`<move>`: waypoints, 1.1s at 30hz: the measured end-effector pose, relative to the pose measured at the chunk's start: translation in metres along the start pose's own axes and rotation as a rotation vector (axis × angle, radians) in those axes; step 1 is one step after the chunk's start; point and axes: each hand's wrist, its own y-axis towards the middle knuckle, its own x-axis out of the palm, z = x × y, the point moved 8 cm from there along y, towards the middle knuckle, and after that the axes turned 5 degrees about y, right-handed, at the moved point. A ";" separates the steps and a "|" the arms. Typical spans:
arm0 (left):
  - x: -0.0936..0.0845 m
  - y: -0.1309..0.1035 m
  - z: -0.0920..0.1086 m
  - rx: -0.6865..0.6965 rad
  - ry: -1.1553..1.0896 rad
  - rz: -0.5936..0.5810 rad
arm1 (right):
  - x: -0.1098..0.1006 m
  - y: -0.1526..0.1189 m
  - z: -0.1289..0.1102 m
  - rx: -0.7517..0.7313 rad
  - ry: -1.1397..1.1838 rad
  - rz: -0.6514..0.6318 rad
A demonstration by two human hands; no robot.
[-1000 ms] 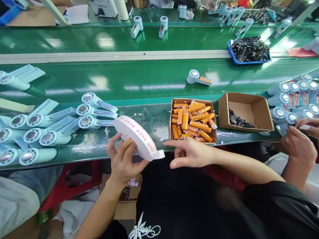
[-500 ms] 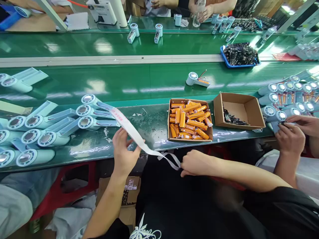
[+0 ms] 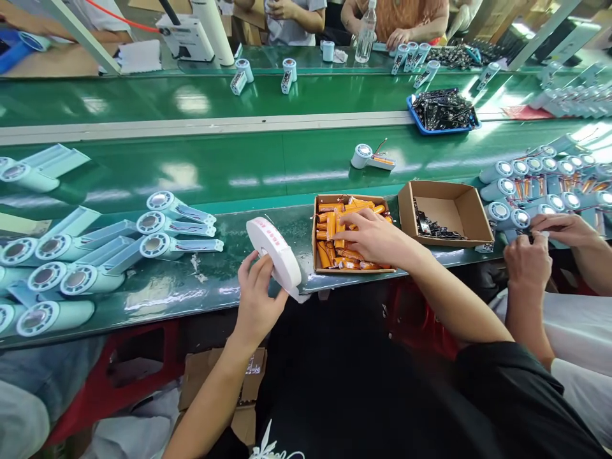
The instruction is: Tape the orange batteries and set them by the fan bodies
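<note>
My left hand (image 3: 258,296) grips a roll of white tape (image 3: 277,252) with red print, just above the front edge of the green workbench. A short loose end of tape hangs from the roll's lower side. My right hand (image 3: 375,236) reaches into a cardboard box of orange wrapped batteries (image 3: 354,255), its fingertips on the batteries. Its fingers are bent and partly apart; whether a battery is between them cannot be made out. Left of the roll lie light blue housings (image 3: 165,245) with round ends and open handles.
A cardboard box with black parts (image 3: 454,210) stands right of the batteries. A co-worker's hands (image 3: 528,258) work at the far right beside rows of housings. One housing (image 3: 363,156) lies on the green belt (image 3: 215,159), with a blue tray (image 3: 444,131) behind it.
My right hand has let go of the tape's end and moved up onto the batteries. The roll, seen edge-on before, now shows its side. The view has shifted slightly.
</note>
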 end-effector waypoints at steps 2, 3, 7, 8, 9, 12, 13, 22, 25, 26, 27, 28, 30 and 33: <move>-0.001 0.004 0.006 0.049 0.045 0.006 | 0.002 0.005 0.002 -0.002 0.044 0.057; -0.002 0.006 0.010 0.075 0.072 0.013 | 0.002 0.007 0.002 -0.017 0.101 0.088; -0.009 0.011 0.023 0.166 0.179 0.050 | -0.014 0.004 0.006 0.113 0.516 0.348; -0.011 0.011 0.025 0.179 0.198 0.051 | -0.018 -0.001 0.007 0.182 0.606 0.409; -0.012 0.010 0.027 0.183 0.214 0.047 | -0.019 -0.006 0.006 0.242 0.663 0.444; -0.012 0.008 0.026 0.148 0.233 0.015 | -0.017 -0.014 -0.013 0.272 0.674 0.403; -0.011 0.007 0.025 0.132 0.238 0.007 | -0.016 -0.014 -0.019 0.260 0.651 0.382; -0.008 0.011 0.025 0.053 0.282 0.029 | 0.007 -0.007 -0.020 0.323 0.888 0.362; -0.010 0.016 0.036 0.069 0.354 0.086 | 0.019 -0.002 -0.013 0.369 1.301 0.450; -0.010 0.018 0.040 0.068 0.379 0.115 | 0.022 -0.001 -0.010 0.396 1.416 0.548; -0.009 0.019 0.044 0.061 0.399 0.148 | 0.024 -0.002 -0.008 0.426 1.501 0.676; -0.008 0.021 0.047 0.046 0.410 0.183 | 0.027 -0.003 -0.006 0.455 1.560 0.812; -0.002 0.026 0.049 -0.012 0.393 0.231 | 0.034 -0.005 -0.010 0.492 1.629 1.041; 0.010 0.029 0.049 -0.105 0.297 0.235 | 0.040 -0.005 -0.015 0.519 1.666 1.191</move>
